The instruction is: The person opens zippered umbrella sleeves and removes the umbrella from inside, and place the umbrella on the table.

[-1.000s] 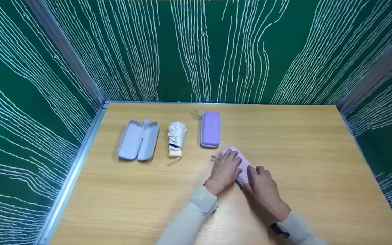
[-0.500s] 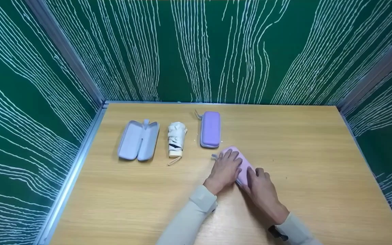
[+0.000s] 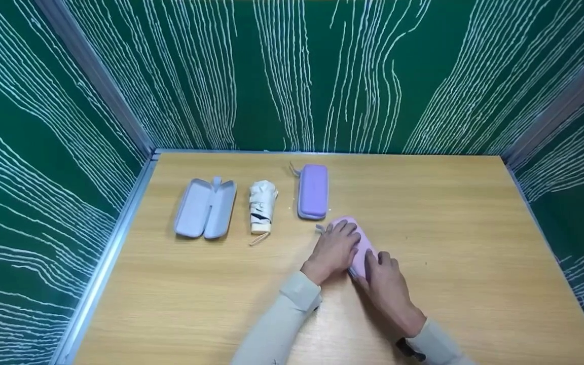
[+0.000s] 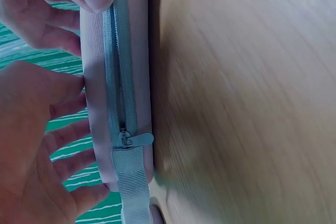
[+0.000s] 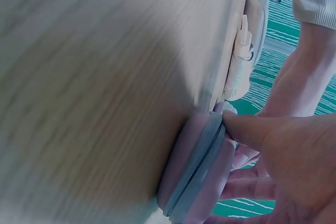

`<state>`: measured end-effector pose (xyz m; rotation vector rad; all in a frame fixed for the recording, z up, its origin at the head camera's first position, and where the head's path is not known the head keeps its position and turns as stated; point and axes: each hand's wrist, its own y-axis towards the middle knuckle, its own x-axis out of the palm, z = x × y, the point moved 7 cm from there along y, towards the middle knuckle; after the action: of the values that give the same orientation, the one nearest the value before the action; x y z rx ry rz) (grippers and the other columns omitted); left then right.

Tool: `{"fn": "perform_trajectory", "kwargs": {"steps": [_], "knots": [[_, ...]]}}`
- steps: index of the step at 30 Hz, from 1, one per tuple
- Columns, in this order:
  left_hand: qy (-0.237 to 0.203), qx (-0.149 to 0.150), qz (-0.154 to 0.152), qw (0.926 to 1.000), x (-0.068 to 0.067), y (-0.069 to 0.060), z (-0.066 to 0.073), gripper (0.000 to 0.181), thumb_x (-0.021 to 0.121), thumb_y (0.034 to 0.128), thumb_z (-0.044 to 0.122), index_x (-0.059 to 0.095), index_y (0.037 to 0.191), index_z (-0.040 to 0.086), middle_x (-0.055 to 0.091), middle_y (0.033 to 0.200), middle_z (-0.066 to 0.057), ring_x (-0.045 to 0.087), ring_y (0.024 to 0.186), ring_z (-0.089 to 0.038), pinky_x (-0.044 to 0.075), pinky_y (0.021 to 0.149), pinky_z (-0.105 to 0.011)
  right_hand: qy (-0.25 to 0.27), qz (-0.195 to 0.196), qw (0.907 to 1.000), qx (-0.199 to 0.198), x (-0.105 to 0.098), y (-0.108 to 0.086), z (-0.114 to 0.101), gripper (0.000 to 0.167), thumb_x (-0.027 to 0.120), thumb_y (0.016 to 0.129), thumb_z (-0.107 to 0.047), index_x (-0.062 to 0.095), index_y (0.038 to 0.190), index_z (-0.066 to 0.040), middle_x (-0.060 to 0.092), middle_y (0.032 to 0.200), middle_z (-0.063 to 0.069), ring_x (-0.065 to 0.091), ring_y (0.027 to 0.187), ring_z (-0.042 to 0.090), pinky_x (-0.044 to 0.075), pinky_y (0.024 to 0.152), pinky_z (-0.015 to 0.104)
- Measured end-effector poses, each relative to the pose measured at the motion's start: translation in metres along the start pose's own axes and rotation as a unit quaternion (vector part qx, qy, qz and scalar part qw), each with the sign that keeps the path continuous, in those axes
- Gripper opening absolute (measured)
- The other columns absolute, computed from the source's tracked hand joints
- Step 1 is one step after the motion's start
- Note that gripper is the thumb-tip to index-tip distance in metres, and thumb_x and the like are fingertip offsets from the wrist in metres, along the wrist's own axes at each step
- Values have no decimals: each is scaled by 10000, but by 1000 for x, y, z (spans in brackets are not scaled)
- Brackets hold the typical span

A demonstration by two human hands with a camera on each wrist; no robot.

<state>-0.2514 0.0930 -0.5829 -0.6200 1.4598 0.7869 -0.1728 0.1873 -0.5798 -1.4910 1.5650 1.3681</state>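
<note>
A pink zip case (image 3: pixel 360 253) lies aslant on the wooden table, its lid down. My left hand (image 3: pixel 333 247) rests on the lid, fingers spread across it near the strap end. At the nearer end my right hand (image 3: pixel 388 284) grips the case, its thumb (image 5: pixel 247 127) on the zipped side and the other fingers over the lid. The grey zip pull (image 4: pixel 139 140) stands beside the ribbon strap (image 4: pixel 132 177) in the left wrist view. A narrow dark slit runs along the zip from the pull. What the case holds is hidden.
A purple zip case (image 3: pixel 314 191) lies closed just beyond the pink one. Left of it are a folded cream umbrella (image 3: pixel 261 205) with a cord loop, and an opened pale grey-blue case (image 3: pixel 193 208). Green walls with white lines (image 3: pixel 282 76) enclose the table (image 3: pixel 474 228).
Both hands keep their hold and place on the pink case. The right hand has shifted very slightly to the left; the other things lie as before.
</note>
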Motion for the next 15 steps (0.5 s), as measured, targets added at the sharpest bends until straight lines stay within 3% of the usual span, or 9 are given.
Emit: {"fn": "perform_trajectory", "kwargs": {"steps": [9,15], "knots": [[-143,165,79,9997,-1,1,-3,288,583,1055,293,699,1296,187,592,1453,5,507,1401,-201,424,1185,-416,-102,-28,9999,8,2,-5,-7,612,893,841,-188,613,1304,99,594,1097,361,622,828,442,587,603,525],[-351,335,218,9986,0,1,-3,279,552,1071,252,706,1286,163,608,1448,-5,507,1418,-210,408,1202,-419,-293,245,9992,-136,5,-9,-12,633,907,821,-194,606,1289,109,591,1063,348,620,802,436,582,581,506]]}}
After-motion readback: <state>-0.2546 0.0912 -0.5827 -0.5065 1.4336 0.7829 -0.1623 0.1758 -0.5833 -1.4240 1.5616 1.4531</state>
